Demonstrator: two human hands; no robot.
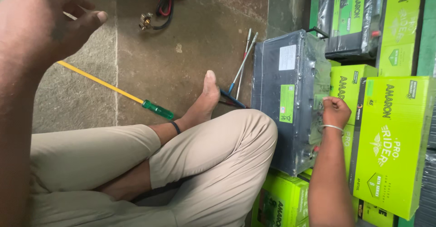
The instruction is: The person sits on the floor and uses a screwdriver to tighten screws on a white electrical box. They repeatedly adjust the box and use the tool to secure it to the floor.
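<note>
Fingers of the right hand (pixel 335 111) pinch the plastic wrap on the grey battery (pixel 284 99) at three o'clock; the left hand (pixel 43 20), loosely curled and empty, hangs at ten o'clock above the yellow screwdriver (pixel 116 90).

Right hand (pixel 335 111) closed against wrapped grey battery (pixel 284 99). Left hand (pixel 43 20) raised, fingers loosely curled, empty. Screwdriver (pixel 116 90) on floor (pixel 200 40) beside foot (pixel 202 102).
</note>
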